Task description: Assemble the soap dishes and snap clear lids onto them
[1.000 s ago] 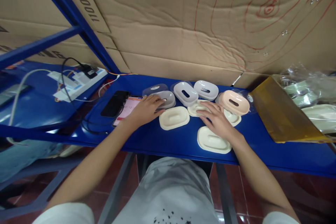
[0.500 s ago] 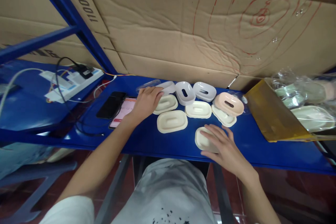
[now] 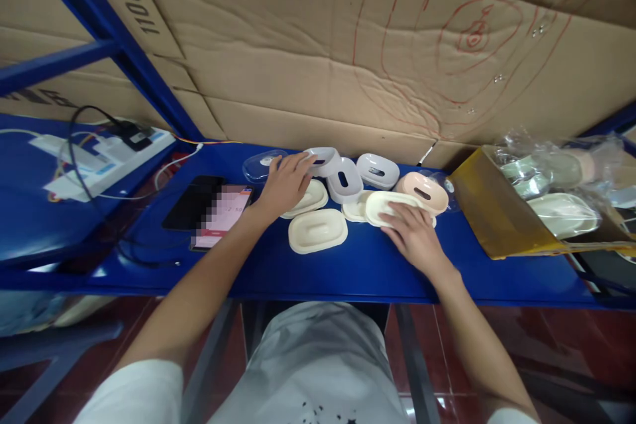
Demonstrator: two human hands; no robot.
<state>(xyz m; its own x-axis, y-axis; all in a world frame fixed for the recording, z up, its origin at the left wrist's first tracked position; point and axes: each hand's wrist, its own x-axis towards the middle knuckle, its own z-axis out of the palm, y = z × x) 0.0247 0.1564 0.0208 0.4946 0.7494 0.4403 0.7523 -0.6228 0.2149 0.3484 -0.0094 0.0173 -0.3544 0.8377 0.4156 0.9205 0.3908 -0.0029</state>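
Cream oval piece (image 3: pixel 378 204) is held by fingers of right hand (image 3: pixel 415 233); left hand (image 3: pixel 284 187) touches grey dish (image 3: pixel 330 160), its grip I cannot tell.

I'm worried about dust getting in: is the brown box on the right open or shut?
Open: the brown box has no lid closed over it, and plastic-wrapped pieces show at its top.

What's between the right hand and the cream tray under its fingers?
Nothing visible: the right hand touches the cream tray directly. A second tray shows past its left end, partly covered, not between.
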